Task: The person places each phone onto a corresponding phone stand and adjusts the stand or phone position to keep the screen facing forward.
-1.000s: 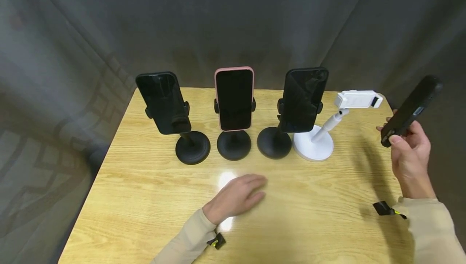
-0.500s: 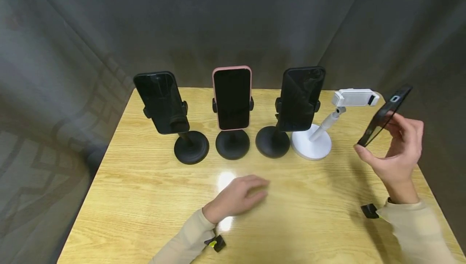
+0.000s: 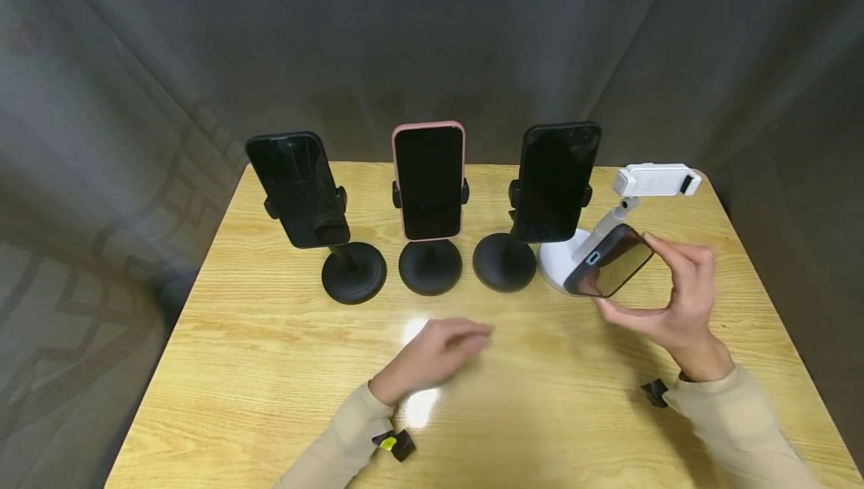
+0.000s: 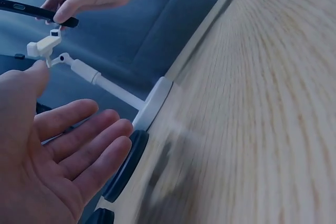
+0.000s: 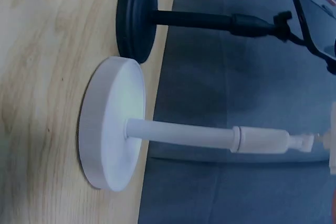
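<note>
My right hand (image 3: 685,305) holds a dark smartphone (image 3: 610,264) by its edges, thumb at one side and fingers at the other. The phone is tilted in front of a white phone stand (image 3: 658,180), covering part of its post and base in the head view. The stand's clamp holds nothing. In the right wrist view the white round base (image 5: 113,124) and post show, while the phone is out of frame. My left hand (image 3: 432,354) hovers above the table, fingers loosely bent, holding nothing; its palm and spread fingers (image 4: 97,156) show in the left wrist view.
To the left of the white stand, three black-based stands hold a black phone (image 3: 556,181), a pink-edged phone (image 3: 430,181) and another black phone (image 3: 298,189). The wooden table (image 3: 270,384) ends at a dark curtain (image 3: 405,39) behind the row.
My right hand has brought the phone leftward and down from the table's right edge, turning it from upright to a flatter tilt. The left hand has barely moved.
</note>
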`<act>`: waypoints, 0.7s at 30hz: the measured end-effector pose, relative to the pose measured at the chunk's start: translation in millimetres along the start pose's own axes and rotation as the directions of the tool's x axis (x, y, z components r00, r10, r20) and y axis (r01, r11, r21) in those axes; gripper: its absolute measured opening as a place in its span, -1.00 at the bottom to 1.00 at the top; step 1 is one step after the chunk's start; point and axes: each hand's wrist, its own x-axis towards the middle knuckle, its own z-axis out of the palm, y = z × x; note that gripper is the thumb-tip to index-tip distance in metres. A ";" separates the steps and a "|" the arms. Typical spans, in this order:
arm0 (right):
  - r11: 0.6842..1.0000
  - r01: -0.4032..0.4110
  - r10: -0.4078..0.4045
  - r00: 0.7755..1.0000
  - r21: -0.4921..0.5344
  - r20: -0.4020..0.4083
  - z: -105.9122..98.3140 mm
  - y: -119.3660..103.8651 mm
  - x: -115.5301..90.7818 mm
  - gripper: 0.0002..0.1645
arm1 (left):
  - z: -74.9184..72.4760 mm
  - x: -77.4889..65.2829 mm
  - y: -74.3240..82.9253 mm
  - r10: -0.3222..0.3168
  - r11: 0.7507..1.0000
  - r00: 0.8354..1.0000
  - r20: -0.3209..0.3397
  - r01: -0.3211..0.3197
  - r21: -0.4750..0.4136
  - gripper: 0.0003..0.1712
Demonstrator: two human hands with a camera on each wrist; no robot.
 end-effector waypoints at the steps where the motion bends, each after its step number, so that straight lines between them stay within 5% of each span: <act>1: 1.000 0.022 -0.022 1.000 0.007 0.005 2.0 0.2 -2.0 -0.10 | -0.9 0.0 -0.2 -0.004 1.000 1.000 0.000 0.004 -0.011 -0.60; 6: 0.983 0.142 -0.150 0.987 0.118 0.060 12.0 1.6 -8.8 -0.25 | -5.0 0.5 1.8 -0.040 0.994 0.999 0.027 0.042 -0.104 -0.57; 9: 0.966 0.184 -0.206 0.972 0.181 0.112 16.5 0.4 -11.9 -0.33 | -7.1 0.2 4.1 -0.071 0.963 0.992 0.102 0.094 -0.251 -0.51; 13: 0.953 0.226 -0.261 0.950 0.202 0.172 20.9 -3.6 -16.0 -0.38 | -9.3 -0.2 6.0 -0.128 0.872 0.970 0.209 0.210 -0.442 -0.34; 21: 0.932 0.278 -0.335 0.907 0.233 0.256 32.0 -8.6 -24.7 -0.42 | -17.9 -0.4 6.3 -0.159 0.689 0.936 0.314 0.333 -0.643 -0.15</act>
